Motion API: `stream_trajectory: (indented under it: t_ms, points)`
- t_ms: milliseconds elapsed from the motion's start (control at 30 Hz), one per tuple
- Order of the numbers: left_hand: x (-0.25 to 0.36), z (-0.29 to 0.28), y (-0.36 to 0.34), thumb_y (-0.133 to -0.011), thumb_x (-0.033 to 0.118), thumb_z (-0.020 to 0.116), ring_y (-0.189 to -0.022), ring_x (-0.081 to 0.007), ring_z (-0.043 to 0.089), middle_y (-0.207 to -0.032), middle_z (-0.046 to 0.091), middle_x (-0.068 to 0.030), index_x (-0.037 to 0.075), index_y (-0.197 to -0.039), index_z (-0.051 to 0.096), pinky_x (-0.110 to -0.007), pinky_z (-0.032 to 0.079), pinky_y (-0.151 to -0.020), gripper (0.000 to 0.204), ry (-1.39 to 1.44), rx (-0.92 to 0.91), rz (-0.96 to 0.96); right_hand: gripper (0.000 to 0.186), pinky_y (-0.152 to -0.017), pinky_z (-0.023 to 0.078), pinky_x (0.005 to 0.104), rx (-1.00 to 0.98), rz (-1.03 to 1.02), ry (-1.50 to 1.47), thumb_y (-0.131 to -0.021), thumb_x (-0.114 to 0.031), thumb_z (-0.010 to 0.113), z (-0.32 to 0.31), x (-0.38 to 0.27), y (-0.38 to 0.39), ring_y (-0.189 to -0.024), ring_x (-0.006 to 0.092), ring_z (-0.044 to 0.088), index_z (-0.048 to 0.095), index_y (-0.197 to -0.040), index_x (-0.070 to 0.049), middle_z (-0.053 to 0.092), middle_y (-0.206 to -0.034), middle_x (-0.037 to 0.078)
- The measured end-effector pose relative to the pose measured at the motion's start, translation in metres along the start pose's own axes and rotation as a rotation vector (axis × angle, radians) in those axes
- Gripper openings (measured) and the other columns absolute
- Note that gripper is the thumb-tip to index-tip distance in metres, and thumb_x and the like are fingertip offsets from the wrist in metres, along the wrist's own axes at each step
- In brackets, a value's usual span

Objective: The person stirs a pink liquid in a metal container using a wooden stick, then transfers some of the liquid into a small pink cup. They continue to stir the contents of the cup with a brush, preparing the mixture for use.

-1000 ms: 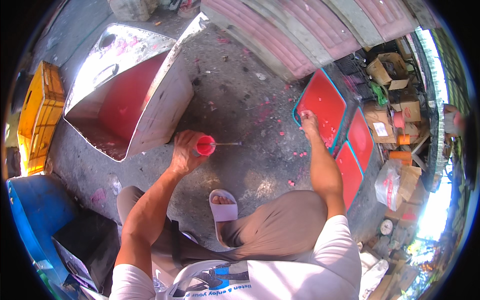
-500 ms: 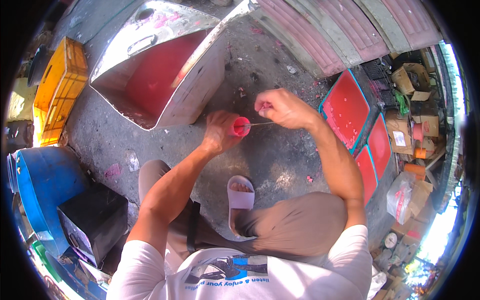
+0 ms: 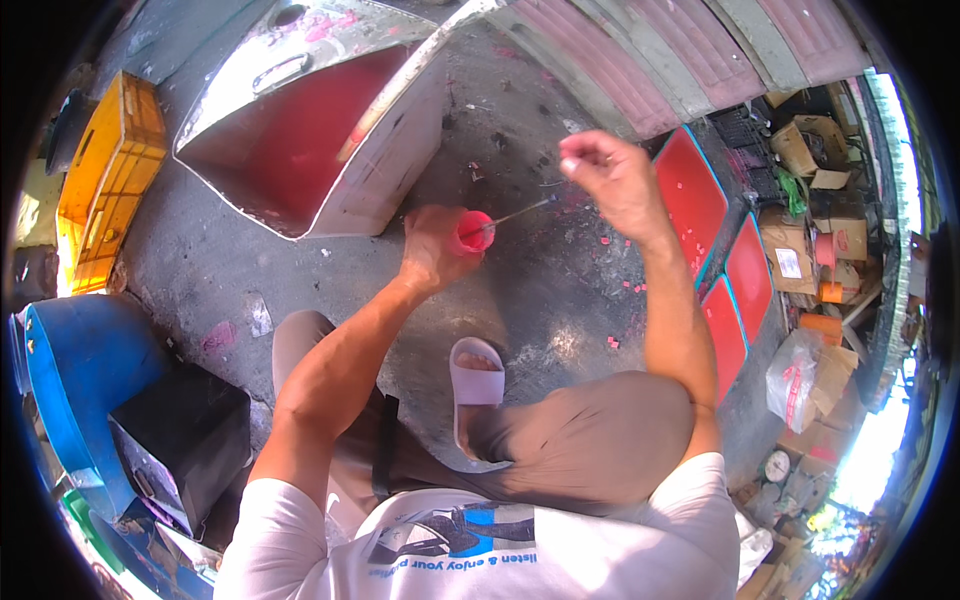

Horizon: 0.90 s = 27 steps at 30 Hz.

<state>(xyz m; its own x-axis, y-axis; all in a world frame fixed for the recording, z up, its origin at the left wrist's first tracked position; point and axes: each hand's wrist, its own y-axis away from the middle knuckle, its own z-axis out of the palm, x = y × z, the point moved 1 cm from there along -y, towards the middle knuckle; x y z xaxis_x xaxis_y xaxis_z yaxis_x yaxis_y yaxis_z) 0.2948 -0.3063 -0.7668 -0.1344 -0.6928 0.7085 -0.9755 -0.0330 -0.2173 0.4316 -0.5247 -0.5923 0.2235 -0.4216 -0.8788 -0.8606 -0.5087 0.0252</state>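
My left hand (image 3: 432, 245) is wrapped round a small pink-red cup (image 3: 474, 232), its mouth facing up toward me. A thin stick (image 3: 520, 211) juts out of the cup to the right, its far end pale. My right hand (image 3: 618, 180) is raised near the left edge of a blue-rimmed red tray (image 3: 692, 190). Its fingers are curled loosely, slightly blurred, with a gap to the thumb, and nothing shows in them. Small pink bits (image 3: 640, 288) lie on the floor below this hand. More bits lie in the tray, which my hand and forearm partly cover.
Ahead on the left stands a large white metal bin (image 3: 385, 170), red inside. Two smaller red trays (image 3: 748, 275) lie to the right, near cardboard boxes (image 3: 785, 250). A yellow crate (image 3: 115, 170), a blue drum (image 3: 85, 380) and a black box (image 3: 185, 440) stand left.
My right hand has moved up and right, away from the stick, and its fingers have loosened. Pink bits now lie scattered on the floor beside the large tray. The view has shifted slightly.
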Motion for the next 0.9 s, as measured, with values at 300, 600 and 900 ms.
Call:
stream_trajectory:
  t_ms: [300, 600, 900]
  points:
    - [0.027, 0.007, 0.0, -0.067, 0.022, 0.095, -0.115, -0.036, 0.067, -0.12, 0.072, -0.0151, 0.008, -0.123, 0.073, -0.046, 0.055, -0.102, 0.061, 0.316, 0.08, 0.049, 0.031, -0.084, 0.058, 0.0433, 0.234, 0.602, 0.482, -0.09, -0.019, 0.086, -0.087, 0.225, 0.074, -0.091, 0.0297, 0.075, 0.075, -0.112, 0.0, 0.079, -0.103, 0.014]
    - [0.025, 0.017, 0.015, -0.068, 0.025, 0.094, -0.114, -0.0372, 0.066, -0.12, 0.072, -0.015, 0.009, -0.122, 0.073, -0.049, 0.05, -0.104, 0.06, 0.184, -0.014, 0.108, 0.027, -0.089, 0.057, 0.0459, 0.238, 0.412, 0.627, -0.088, -0.019, 0.086, -0.048, 0.306, 0.105, -0.1, 0.0364, 0.074, 0.077, -0.109, -0.005, 0.077, -0.107, 0.016]
    - [0.002, 0.021, 0.017, -0.071, 0.029, 0.089, -0.114, -0.0334, 0.065, -0.115, 0.074, -0.0082, 0.015, -0.118, 0.075, -0.049, 0.045, -0.106, 0.051, 0.153, -0.038, 0.102, 0.017, -0.085, 0.057, 0.044, 0.119, 0.337, 0.702, -0.088, -0.019, 0.083, -0.046, 0.259, 0.096, -0.095, 0.0347, 0.074, 0.079, -0.095, -0.005, 0.077, -0.098, 0.017]
